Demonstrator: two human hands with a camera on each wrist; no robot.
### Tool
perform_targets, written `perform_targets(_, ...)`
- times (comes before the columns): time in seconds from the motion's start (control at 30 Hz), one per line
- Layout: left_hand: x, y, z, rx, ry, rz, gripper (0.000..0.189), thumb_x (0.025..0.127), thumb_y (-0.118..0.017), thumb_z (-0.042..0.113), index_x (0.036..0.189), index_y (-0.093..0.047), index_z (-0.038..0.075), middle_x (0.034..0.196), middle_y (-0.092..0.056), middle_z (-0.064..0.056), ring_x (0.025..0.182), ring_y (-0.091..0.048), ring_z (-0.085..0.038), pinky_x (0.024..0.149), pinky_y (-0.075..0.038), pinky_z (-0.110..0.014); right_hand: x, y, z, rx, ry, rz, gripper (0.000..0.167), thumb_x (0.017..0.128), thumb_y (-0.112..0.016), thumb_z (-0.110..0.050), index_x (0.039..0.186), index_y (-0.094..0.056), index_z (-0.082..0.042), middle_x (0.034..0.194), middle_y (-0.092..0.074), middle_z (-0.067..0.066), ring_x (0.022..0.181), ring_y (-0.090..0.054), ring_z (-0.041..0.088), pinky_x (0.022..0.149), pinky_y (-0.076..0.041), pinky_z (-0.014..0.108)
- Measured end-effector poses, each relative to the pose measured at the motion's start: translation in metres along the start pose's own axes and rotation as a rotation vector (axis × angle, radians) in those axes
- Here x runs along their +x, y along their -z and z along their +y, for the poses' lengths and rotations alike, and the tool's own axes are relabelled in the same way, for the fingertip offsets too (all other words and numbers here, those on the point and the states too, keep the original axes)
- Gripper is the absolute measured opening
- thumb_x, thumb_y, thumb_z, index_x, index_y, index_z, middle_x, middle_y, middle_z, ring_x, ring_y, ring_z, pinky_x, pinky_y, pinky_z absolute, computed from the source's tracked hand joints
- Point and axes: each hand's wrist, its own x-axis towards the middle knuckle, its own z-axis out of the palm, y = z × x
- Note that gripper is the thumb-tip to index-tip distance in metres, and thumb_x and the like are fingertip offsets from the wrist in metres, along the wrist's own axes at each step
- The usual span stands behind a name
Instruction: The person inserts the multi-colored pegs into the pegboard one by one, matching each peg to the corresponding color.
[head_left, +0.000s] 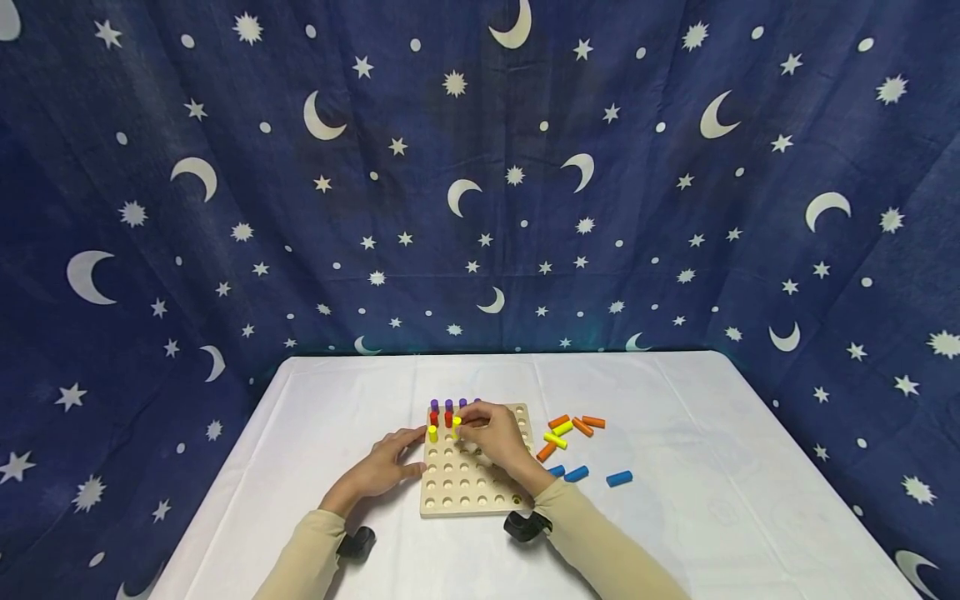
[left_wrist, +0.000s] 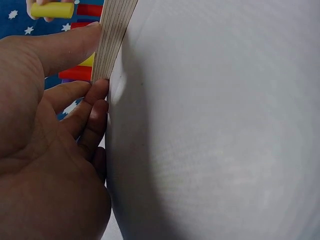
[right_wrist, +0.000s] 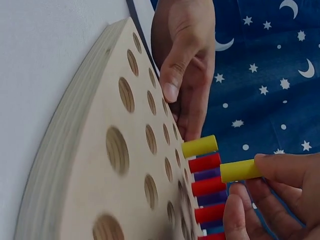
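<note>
A wooden pegboard (head_left: 465,492) with rows of round holes lies on the table. My right hand (head_left: 495,433) pinches a yellow peg (right_wrist: 240,171) between thumb and fingers; in the right wrist view, the peg's free end is raised above the board. Along the board's left edge lies my left hand (head_left: 381,467), its thumb and fingertips touching the side. Purple pegs (head_left: 434,406) stand in the back row, with red pegs (head_left: 448,419) in front of them, partly hidden by my right hand. One yellow peg (right_wrist: 200,146) stands at the left end of the third row.
Right of the board lie loose orange pegs (head_left: 593,422), yellow pegs (head_left: 556,440) and blue pegs (head_left: 619,478). A white cloth (head_left: 675,517) covers the table. Behind hangs a dark blue curtain (head_left: 420,192) with moons and stars.
</note>
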Motion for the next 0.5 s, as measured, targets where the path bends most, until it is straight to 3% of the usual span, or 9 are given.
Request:
perform_targets(0.3, 0.000, 0.000, 0.000, -0.003, -0.039, 0.009, 0.067, 0.089, -0.071, 0.033, 0.148, -0.045, 0.016, 0.145, -0.052, -0.009, 0.137, -0.041, -0.033, 0.116, -0.025, -0.061, 0.003, -0.016, -0.002, -0.034, -0.005, 0.011, 0.015, 0.081, -0.078, -0.004, 0.095, -0.075, -0.009, 0.089, -0.075, 0.004, 0.077, -0.067, 0.007, 0.068, -0.055, 0.019)
perform_targets(0.5, -0.001, 0.000, 0.000, -0.006, -0.025, 0.004, 0.067, 0.088, -0.071, 0.034, 0.148, -0.045, 0.018, 0.146, -0.051, -0.008, 0.138, -0.040, -0.033, 0.115, -0.025, -0.062, 0.005, -0.023, 0.001, -0.069, -0.028, 0.037, 0.013, 0.079, -0.079, -0.005, 0.092, -0.076, -0.007, 0.084, -0.075, 0.003, 0.072, -0.065, 0.006, 0.065, -0.054, 0.020)
